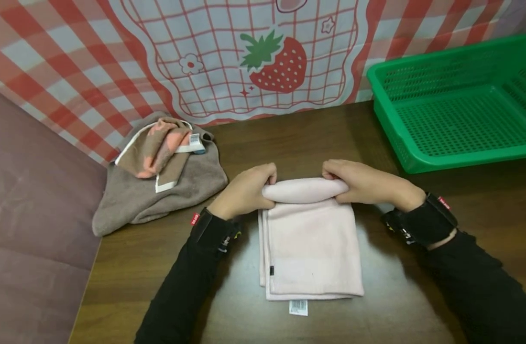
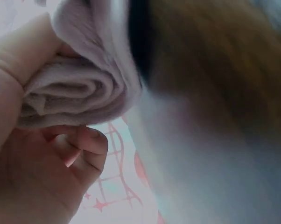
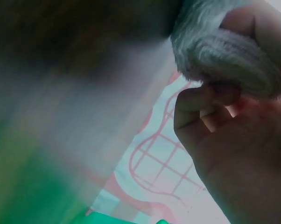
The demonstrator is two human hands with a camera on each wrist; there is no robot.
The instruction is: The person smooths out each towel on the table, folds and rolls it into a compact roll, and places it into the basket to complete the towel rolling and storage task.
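Head view, middle of the frame: a pink towel (image 1: 310, 248) lies folded on the dark wooden table (image 1: 482, 200), its far end turned up into a roll and a white tag at its near edge. The left hand (image 1: 245, 191) grips the left end of the roll with curled fingers, and the right hand (image 1: 366, 182) grips the right end the same way. The towel looks soft, light and limp, so the roll would likely loosen unless held at both ends, which is where the hands have it. At the left of the frame a brown towel (image 1: 155, 191) sits in a heap near the table's edge, well apart from the pink one. At the upper right stands a green basket (image 1: 456, 157), against a red checked cloth (image 1: 267, 62) with a strawberry.

The left wrist view shows what the head view cannot: the spiral of layers at the end of the pink towel (image 2: 80, 93), pinched by the left hand (image 2: 33, 177). The right wrist view shows the other end (image 3: 224, 56), with the fingers (image 3: 201, 100) curled beneath it; both views are blurred elsewhere.
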